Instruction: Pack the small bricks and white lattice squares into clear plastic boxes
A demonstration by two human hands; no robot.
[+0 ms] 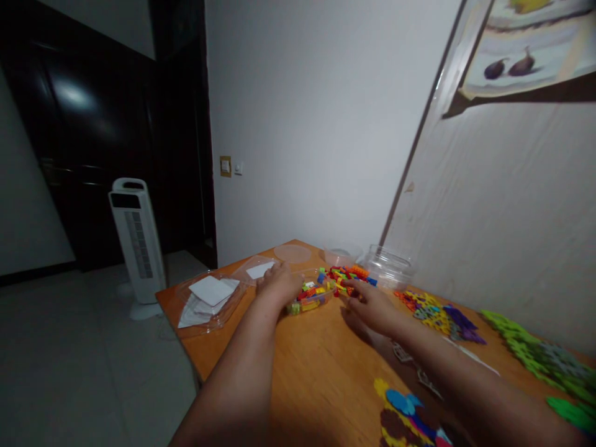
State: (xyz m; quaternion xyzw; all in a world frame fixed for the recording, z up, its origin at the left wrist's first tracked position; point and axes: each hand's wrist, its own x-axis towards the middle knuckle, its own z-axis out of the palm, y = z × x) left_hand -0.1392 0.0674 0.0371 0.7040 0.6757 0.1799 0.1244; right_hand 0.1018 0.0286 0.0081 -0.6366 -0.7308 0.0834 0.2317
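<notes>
A clear plastic container [310, 304] holding colourful building bricks [313, 290] stands on the table. My left hand [280, 285] is at its left side, fingers bent over the rim; their tips are hidden. To the right of the container lies a loose pile of bricks [347, 273] in red, yellow, orange, blue and green. At the near edge of this pile is my right hand [367, 303], its fingers reaching toward the bricks and slightly apart. No brick shows clearly between them.
On the wooden table [316, 366] are clear lids with white papers [212, 292], empty clear tubs [388, 267], snowflake-shaped pieces [433, 313], green interlocking pieces [526, 344] and flat coloured discs [400, 403]. A wall runs behind. A white tower fan [138, 245] stands left on the floor.
</notes>
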